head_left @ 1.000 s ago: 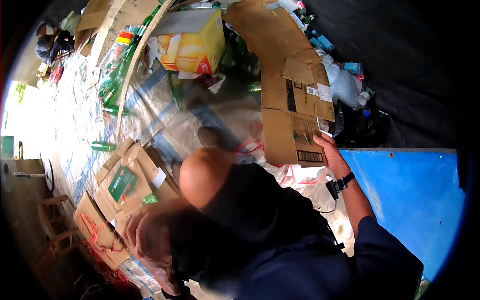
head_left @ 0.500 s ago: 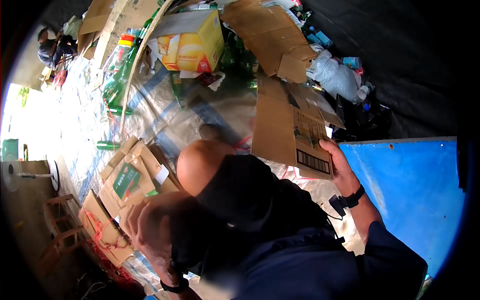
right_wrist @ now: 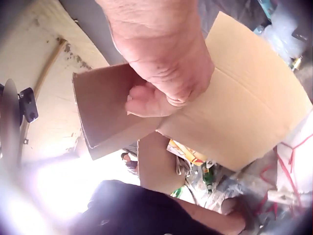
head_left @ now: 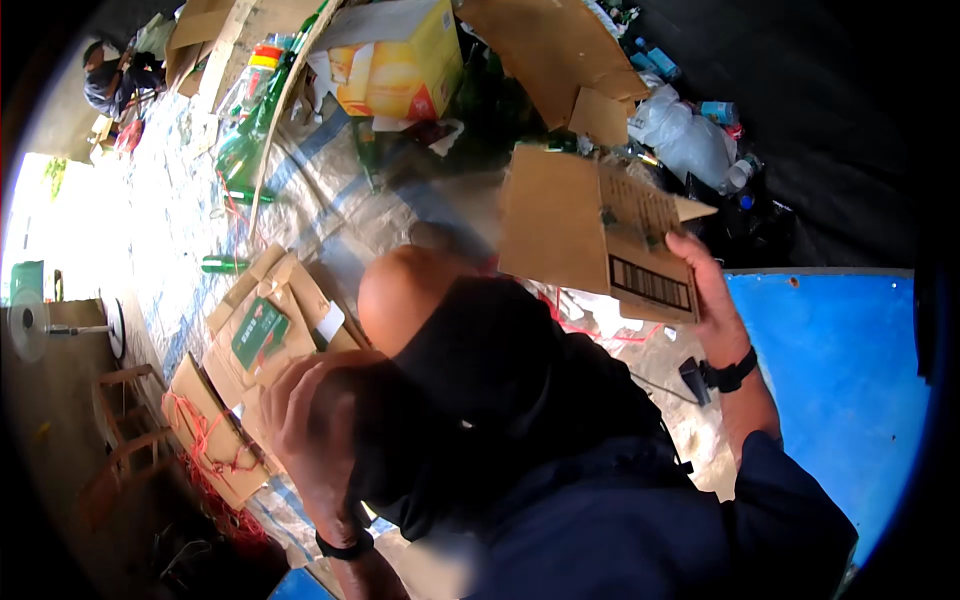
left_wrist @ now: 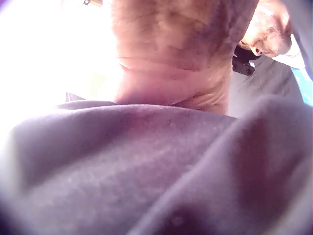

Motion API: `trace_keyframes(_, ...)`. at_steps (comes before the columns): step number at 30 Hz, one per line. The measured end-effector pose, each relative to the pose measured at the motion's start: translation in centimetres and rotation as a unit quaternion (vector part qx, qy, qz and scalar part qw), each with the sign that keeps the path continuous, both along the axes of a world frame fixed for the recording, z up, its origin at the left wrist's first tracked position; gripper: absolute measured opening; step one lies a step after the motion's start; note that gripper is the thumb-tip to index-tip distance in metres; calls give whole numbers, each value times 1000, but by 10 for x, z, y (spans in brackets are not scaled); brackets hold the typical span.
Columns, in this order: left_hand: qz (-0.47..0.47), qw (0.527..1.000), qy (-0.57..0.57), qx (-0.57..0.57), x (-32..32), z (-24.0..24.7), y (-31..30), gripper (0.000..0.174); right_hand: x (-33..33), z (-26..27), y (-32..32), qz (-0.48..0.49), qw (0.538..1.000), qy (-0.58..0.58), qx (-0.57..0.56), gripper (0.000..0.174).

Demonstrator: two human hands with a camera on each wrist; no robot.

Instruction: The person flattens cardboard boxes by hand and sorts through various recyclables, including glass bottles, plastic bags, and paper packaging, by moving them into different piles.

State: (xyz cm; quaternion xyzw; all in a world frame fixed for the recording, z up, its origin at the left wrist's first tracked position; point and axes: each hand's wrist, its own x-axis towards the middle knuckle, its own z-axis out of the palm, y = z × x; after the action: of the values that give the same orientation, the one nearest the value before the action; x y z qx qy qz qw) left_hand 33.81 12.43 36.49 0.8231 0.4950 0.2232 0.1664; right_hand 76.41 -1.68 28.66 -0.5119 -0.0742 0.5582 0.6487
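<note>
In the head view, my right hand (head_left: 708, 290) grips a folded piece of cardboard box (head_left: 550, 215) by its right edge, fingers around the panel with the barcode. Seen from the right wrist, the thumb (right_wrist: 146, 102) lies against the inside of a fold, and the cardboard's panels (right_wrist: 254, 98) spread to both sides. My left hand (head_left: 305, 425) rests on my left knee, with its fingers loosely bent and holding nothing. Dark trouser cloth (left_wrist: 146, 161) fills most of the left wrist view below that hand's wrist.
Flattened cartons (head_left: 265, 335) lie to the left, beside cardboard tied with red string (head_left: 205, 435). Ahead stand a yellow box (head_left: 395, 65) and green bottles (head_left: 245, 150). A blue panel (head_left: 820, 370) is at right, below bagged plastic bottles (head_left: 685, 135). A person (head_left: 110, 80) sits far left.
My right hand has drawn the cardboard closer and to the right; its far panels have folded out of sight. The left hand stays on the knee while the head view shifts slightly.
</note>
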Motion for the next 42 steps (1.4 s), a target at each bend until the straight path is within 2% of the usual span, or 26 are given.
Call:
trace_keyframes(1, -16, 999, 29, 24, -1, -2, 0, 30, 7, 2, -1, 7, 999, -42, -6, 46)
trace_keyframes(5, -6, 993, 97, 67, 2, -4, -4, 30, 23, 12, -4, 28, 998, -56, -3, 41)
trace_keyframes(7, -4, 993, 96, 66, -1, -7, -3, 30, 34, 8, -6, 87, 995, -54, 18, 43)
trace_keyframes(9, -7, 993, 80, 88, -2, -11, -3, 35, 59, -15, -18, 123, 991, -45, 4, 44)
trace_keyframes(11, -4, 992, 87, 90, -1, -10, -4, 34, 78, -36, -28, 176, 982, -40, -56, 43)
trace_keyframes(16, 8, 991, 108, 82, 0, -10, -4, 29, 110, -79, -52, 154, 980, -10, -126, 44)
trace_keyframes(18, 9, 991, 104, 79, 1, -11, -3, 29, 129, -102, -69, 234, 957, -33, -169, 44)
trace_keyframes(19, 14, 992, 99, 78, 1, -12, -3, 29, 138, -116, -80, 233, 957, -34, -169, 44)
trace_keyframes(22, 16, 991, 106, 83, 1, -12, -4, 30, 153, -140, -100, 308, 909, -53, -277, 36)
trace_keyframes(23, 17, 991, 106, 83, 1, -12, -4, 30, 154, -145, -105, 308, 909, -53, -277, 36)
trace_keyframes(26, 22, 990, 110, 89, 2, -13, -4, 29, 156, -170, -117, 320, 876, -147, -331, 30)
trace_keyframes(29, 25, 989, 109, 95, 4, -15, -2, 29, 156, -192, -119, 292, 896, -148, -301, 31)
trace_keyframes(30, 23, 988, 111, 103, 5, -15, -1, 29, 166, -218, -125, 311, 865, -255, -300, 31)
trace_keyframes(33, 18, 986, 118, 120, 9, -12, 1, 27, 168, -221, -111, 384, 746, -422, -344, 22)
trace_keyframes(34, 20, 986, 127, 109, 9, -12, 0, 29, 168, -220, -100, 441, 647, -477, -399, 27)
trace_keyframes(37, 28, 986, 134, 98, 10, -11, 0, 31, 163, -215, -96, 375, 573, -622, -381, 30)
trace_keyframes(38, 30, 986, 137, 94, 11, -10, 0, 30, 169, -213, -91, 393, 537, -607, -434, 36)
trace_keyframes(39, 32, 985, 141, 90, 11, -9, 0, 30, 172, -212, -75, 389, 537, -611, -433, 36)
trace_keyframes(41, 28, 984, 143, 105, 10, -10, 2, 30, 185, -209, -35, 335, 722, -436, -420, 39)
trace_keyframes(42, 22, 984, 142, 101, 10, -10, 3, 29, 184, -206, -14, 328, 725, -443, -412, 39)
